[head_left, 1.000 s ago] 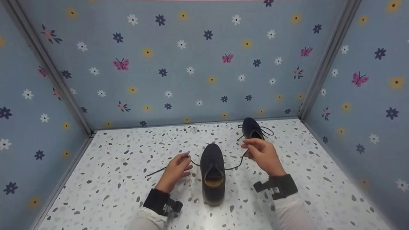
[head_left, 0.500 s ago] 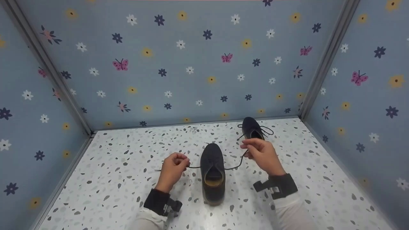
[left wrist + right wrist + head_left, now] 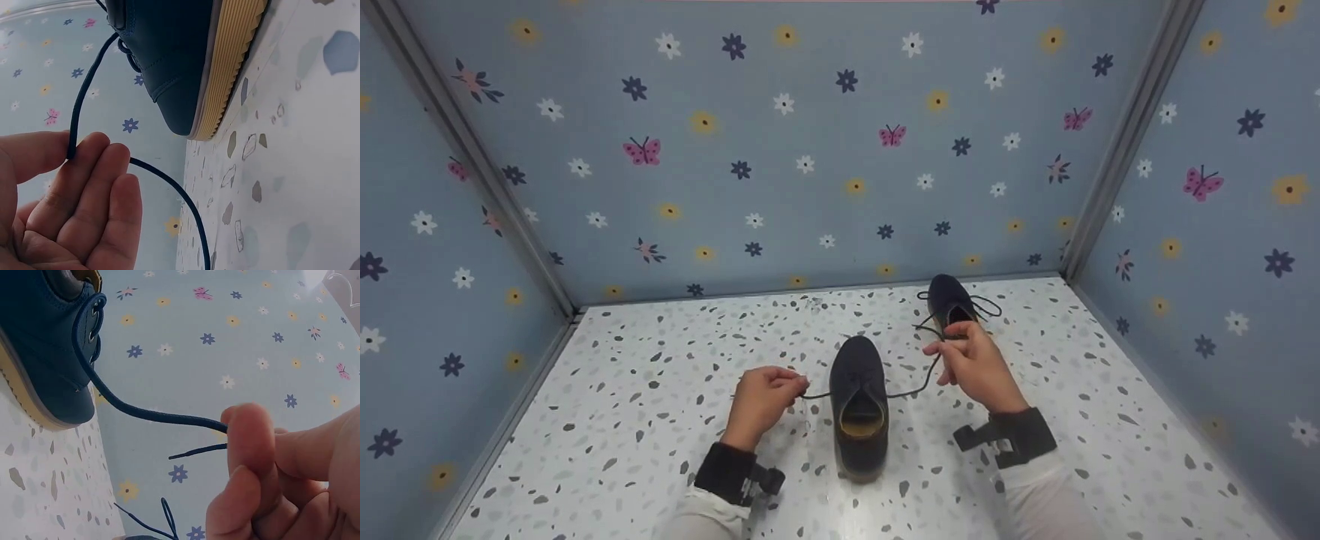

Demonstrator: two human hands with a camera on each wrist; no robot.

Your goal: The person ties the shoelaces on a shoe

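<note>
On the white speckled floor (image 3: 615, 442), a dark-blue, pale-soled shoe (image 3: 860, 409) sits between left hand (image 3: 765, 399) and right hand (image 3: 979, 367), their fingers pinching its thin dark-blue cord lace (image 3: 163, 417); probably light, limp, best held near its ends

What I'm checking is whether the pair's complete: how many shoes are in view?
2: the near shoe stands between the left hand and the right hand; the far shoe sits near the back wall, partly hidden by the right hand.
</note>
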